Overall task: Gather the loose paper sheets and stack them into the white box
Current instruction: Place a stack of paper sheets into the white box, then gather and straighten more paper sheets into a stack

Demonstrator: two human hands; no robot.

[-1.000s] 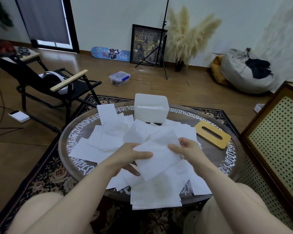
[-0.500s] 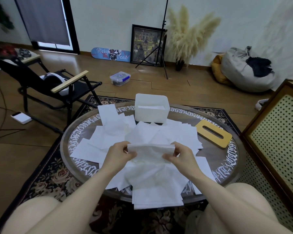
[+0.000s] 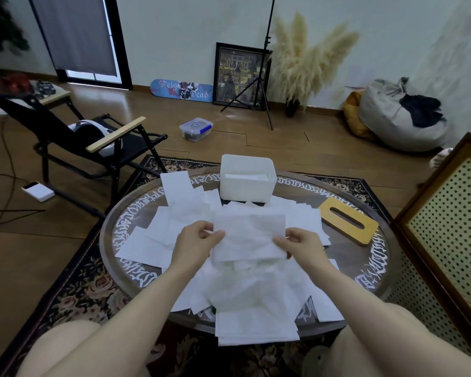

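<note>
We've got one sheet (image 3: 249, 238) up off the pile, stretched flat between us: our left hand (image 3: 195, 244) pinches its left edge, thumb on top, and our right hand (image 3: 301, 244) pinches the right edge the same way. It looks thin, light and limp, so two-edge holds like this should keep it from sagging or creasing. Below it, loose sheets (image 3: 174, 227) lie scattered across the round table (image 3: 375, 268), some hanging over the near rim. The white box (image 3: 246, 183) sits at the far side, apparently with a few sheets already inside. Plenty left, we'd say.
</note>
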